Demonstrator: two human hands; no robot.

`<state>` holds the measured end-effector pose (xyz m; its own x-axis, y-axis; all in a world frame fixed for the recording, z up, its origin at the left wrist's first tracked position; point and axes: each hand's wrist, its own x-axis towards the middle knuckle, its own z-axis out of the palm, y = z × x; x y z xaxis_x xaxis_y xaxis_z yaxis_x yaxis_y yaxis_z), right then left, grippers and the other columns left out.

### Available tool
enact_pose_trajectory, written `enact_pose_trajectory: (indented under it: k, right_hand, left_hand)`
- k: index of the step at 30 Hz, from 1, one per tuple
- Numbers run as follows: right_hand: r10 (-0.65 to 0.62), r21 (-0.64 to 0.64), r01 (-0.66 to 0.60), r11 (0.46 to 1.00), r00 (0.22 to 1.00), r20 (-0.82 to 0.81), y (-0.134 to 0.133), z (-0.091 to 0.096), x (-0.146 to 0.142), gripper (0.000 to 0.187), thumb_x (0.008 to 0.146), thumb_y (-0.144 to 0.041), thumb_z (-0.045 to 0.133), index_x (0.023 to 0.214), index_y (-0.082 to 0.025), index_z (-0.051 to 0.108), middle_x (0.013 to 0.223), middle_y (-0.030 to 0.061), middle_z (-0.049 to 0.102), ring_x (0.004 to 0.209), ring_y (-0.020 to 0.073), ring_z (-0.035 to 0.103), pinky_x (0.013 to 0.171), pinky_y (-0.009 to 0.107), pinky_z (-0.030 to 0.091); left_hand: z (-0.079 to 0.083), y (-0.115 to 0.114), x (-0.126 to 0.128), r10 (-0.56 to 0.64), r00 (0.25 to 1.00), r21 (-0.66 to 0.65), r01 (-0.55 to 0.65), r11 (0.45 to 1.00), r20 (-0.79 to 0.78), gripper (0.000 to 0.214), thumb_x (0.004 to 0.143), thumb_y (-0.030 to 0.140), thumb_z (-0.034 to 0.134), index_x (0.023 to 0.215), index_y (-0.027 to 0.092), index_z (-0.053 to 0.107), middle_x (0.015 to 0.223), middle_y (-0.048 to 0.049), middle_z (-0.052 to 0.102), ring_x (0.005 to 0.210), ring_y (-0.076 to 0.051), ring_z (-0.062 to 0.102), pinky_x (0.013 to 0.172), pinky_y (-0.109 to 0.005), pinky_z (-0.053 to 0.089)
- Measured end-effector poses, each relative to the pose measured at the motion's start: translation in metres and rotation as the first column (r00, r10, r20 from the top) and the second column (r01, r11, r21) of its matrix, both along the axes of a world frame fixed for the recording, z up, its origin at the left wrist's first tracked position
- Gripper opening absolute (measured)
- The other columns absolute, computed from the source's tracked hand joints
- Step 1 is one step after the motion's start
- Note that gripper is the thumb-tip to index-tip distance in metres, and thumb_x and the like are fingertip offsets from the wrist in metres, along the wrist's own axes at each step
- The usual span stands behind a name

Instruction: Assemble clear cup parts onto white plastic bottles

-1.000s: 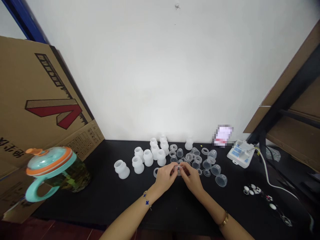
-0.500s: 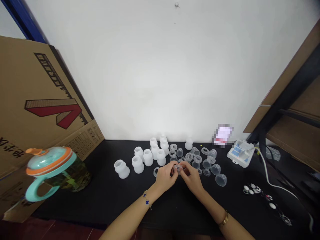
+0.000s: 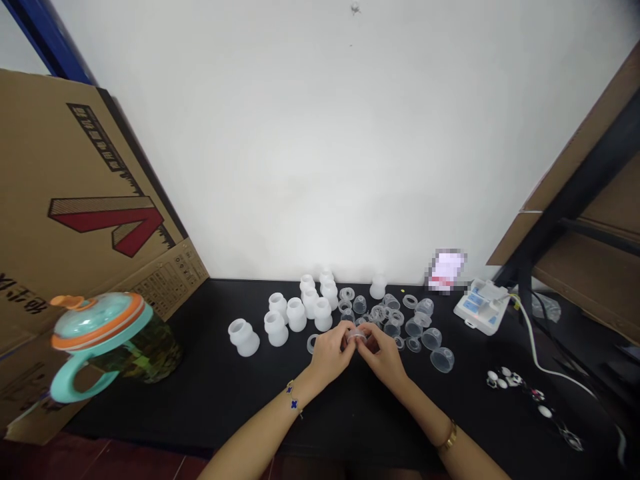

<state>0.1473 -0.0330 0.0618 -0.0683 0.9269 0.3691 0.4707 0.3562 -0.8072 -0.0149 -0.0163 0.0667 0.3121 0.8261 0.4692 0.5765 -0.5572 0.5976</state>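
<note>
Between my two hands, low over the black table, is a small clear plastic ring-shaped piece, partly covered by the fingers. My left hand grips its left side with fingers curled and thumb pressed in. On the other side my right hand pinches it the same way. Just left of my left hand lies a clear ring, partly hidden. Several white bottles with open necks stand beyond it. Clear dome caps and loose rings are scattered beyond and right of my right hand.
A large pitcher with a turquoise and orange lid stands at the left by a cardboard box. One white bottle is near the wall. At right are a white power strip with a cable, a blurred phone and a beaded trinket.
Both hands stay in nearly the same place around the clear piece. The piece and fingers shift only very slightly; nothing on the table has moved.
</note>
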Motion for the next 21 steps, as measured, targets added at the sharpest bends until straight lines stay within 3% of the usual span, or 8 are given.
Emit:
enact_pose_trajectory:
  k: [15,21]
  right_hand:
    - [-0.007,0.015,0.007,1.0,1.0,0.007,-0.0012,-0.0003,-0.0026,0.013,0.09,-0.029,0.057,0.1,-0.023,0.062,0.076,-0.0014,0.067,0.055,0.0143,0.057,0.053,0.024,0.045]
    - [0.073,0.141,-0.085,0.986,0.993,0.09,-0.0062,0.0004,-0.0001,0.02,0.093,-0.025,0.053,0.111,-0.023,0.062,0.092,0.0032,0.069,0.062,0.0148,0.06,0.06,0.026,0.049]
  left_hand:
    - [-0.0005,0.001,-0.001,0.015,1.0,-0.016,-0.015,1.0,0.013,0.012,0.091,0.02,0.052,0.099,0.023,0.06,0.072,0.0031,0.066,0.064,-0.015,0.064,0.062,-0.024,0.041]
    - [-0.0029,0.0024,-0.0013,0.075,0.997,-0.039,-0.074,0.996,0.028,0.007,0.085,0.019,0.054,0.091,0.022,0.056,0.068,0.0045,0.063,0.059,-0.015,0.06,0.057,-0.024,0.037]
